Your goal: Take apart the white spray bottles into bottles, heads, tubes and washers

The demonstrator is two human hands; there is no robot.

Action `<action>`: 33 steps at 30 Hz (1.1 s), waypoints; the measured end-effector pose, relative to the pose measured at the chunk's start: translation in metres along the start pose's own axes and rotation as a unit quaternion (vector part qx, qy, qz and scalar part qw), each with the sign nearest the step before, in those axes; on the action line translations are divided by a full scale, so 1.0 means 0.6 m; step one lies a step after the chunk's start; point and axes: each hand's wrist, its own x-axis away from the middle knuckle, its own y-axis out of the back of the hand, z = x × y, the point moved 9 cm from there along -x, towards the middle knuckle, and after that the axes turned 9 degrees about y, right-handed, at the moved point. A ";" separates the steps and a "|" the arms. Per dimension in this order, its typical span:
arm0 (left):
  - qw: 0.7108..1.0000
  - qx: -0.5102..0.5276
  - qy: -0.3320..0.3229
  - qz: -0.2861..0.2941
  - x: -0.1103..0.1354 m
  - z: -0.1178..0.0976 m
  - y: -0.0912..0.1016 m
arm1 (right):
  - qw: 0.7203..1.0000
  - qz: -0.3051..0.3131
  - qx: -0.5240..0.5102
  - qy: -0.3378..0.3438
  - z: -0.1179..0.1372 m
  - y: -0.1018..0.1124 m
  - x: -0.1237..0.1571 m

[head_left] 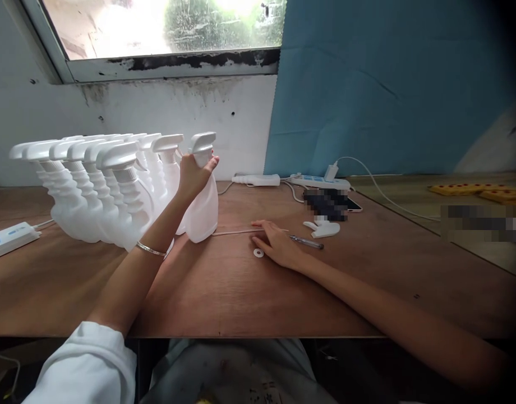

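Note:
A translucent white spray bottle (pixel 204 210) stands upright at the right end of a group of similar spray bottles (pixel 87 196). My left hand (pixel 196 175) is wrapped around its neck, just under the white trigger head. My right hand (pixel 280 246) lies on the tabletop with its fingers stretched out and the thumb apart. A small white ring washer (pixel 258 253) rests just below that thumb. Beside the wrist is a pen (pixel 307 242). Farther right lies a loose white trigger part (pixel 323 228). A thin cable (pixel 233 232) runs between the held bottle and my right fingers.
Power strips lie along the back (pixel 319 181) and at the left edge (pixel 12 238) of the brown table (pixel 224 303). A phone (pixel 354 204) and a blurred dark item sit at the back right. Yellow pieces (pixel 468 189) are at far right, and a white cord (pixel 379 188) loops there.

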 end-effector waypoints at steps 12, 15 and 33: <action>1.000 0.005 0.011 -0.007 -0.009 0.037 0.001 | 0.986 0.122 0.108 0.034 0.008 -0.021 0.002; 1.000 0.001 0.002 -0.024 -0.009 0.037 0.005 | 0.984 0.127 0.121 0.036 0.009 -0.022 0.002; 0.993 0.039 -0.079 -0.076 0.021 -0.042 0.035 | 0.958 0.068 0.280 0.005 -0.015 0.044 -0.010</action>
